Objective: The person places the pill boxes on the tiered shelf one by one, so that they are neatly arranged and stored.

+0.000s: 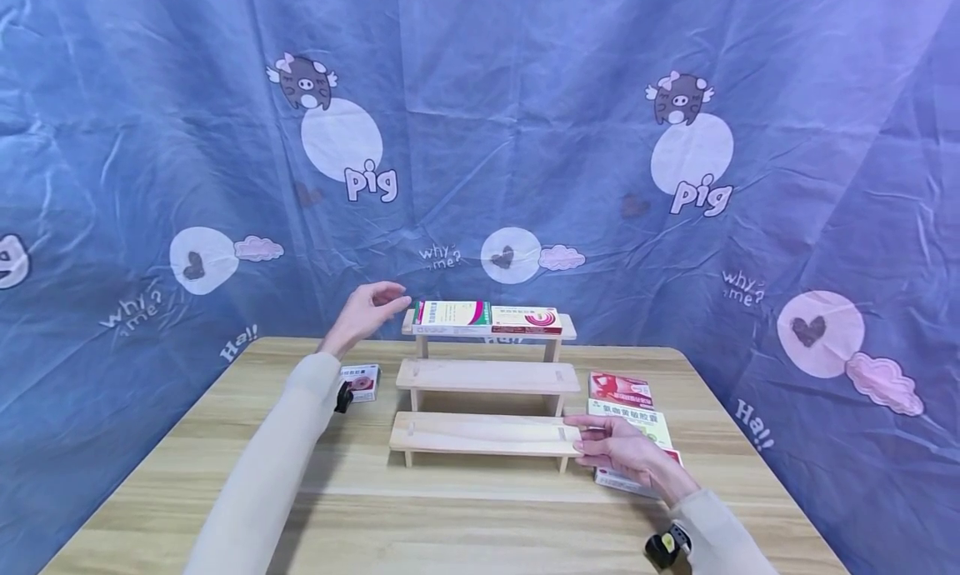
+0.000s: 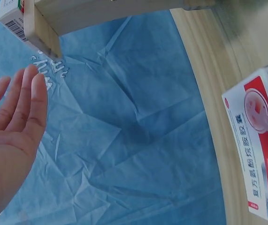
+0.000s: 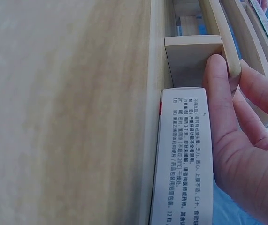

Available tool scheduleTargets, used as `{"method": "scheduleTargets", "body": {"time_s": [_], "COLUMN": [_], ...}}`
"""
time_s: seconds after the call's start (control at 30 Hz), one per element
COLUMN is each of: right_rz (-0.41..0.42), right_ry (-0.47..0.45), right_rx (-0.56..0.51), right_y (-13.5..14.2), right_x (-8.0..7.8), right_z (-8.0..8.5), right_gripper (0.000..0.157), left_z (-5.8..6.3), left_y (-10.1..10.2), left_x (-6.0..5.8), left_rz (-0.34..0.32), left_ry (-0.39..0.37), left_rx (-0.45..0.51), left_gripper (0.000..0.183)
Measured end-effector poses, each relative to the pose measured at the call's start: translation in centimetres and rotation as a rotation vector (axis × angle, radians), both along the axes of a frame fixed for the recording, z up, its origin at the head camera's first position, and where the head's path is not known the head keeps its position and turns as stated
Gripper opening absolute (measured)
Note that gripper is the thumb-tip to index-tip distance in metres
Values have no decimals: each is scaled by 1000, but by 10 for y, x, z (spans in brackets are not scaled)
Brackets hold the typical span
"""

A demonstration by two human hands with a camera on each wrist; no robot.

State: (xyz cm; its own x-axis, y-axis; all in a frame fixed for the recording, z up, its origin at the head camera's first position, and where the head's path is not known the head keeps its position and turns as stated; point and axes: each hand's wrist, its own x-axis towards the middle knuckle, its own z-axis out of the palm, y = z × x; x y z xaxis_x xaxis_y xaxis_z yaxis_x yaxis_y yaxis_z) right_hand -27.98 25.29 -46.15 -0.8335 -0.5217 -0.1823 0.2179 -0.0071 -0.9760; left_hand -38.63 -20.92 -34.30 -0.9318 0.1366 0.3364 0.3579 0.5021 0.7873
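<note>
A three-step wooden stand [image 1: 480, 435] sits on the table. My right hand [image 1: 630, 454] pinches the right end of its lowest step; in the right wrist view, the thumb [image 3: 217, 70] lies under the board and the fingers are over it. Beside the top step's left end is my left hand [image 1: 367, 315], its fingers extended and holding nothing in the left wrist view. On that top step lie a white medicine box with green and magenta [image 1: 452, 315] and a cream and red medicine box [image 1: 527, 318], side by side.
Left of the stand lies a white and red medicine box [image 1: 364, 383]. To the right are a red box [image 1: 618, 389], a white and green box [image 1: 637, 421] and a white box [image 1: 626, 482] partly hidden by my right hand. A blue curtain [image 1: 480, 167] hangs behind the table.
</note>
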Motion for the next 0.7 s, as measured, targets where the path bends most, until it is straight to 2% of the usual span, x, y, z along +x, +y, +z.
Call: {"method": "scheduleTargets", "body": {"time_s": [0.17, 0.33, 0.6, 0.7], "right_rz": [-17, -21, 1, 15], "right_ry": [6, 11, 8, 10], "right_rx": [14, 16, -16, -35], "right_y": [-1, -1, -1, 0], "right_x": [1, 1, 3, 3], "right_z": [1, 2, 2, 1], "right_gripper": [51, 51, 50, 50], "left_z": [-4, -12, -38, -47], "left_y": [-10, -20, -41, -51], "left_x": [4, 12, 26, 32], "left_rz": [-9, -18, -28, -24], "left_ry": [7, -1, -105, -122], "left_rx": [6, -19, 22, 9], "left_gripper": [34, 32, 33, 31]}}
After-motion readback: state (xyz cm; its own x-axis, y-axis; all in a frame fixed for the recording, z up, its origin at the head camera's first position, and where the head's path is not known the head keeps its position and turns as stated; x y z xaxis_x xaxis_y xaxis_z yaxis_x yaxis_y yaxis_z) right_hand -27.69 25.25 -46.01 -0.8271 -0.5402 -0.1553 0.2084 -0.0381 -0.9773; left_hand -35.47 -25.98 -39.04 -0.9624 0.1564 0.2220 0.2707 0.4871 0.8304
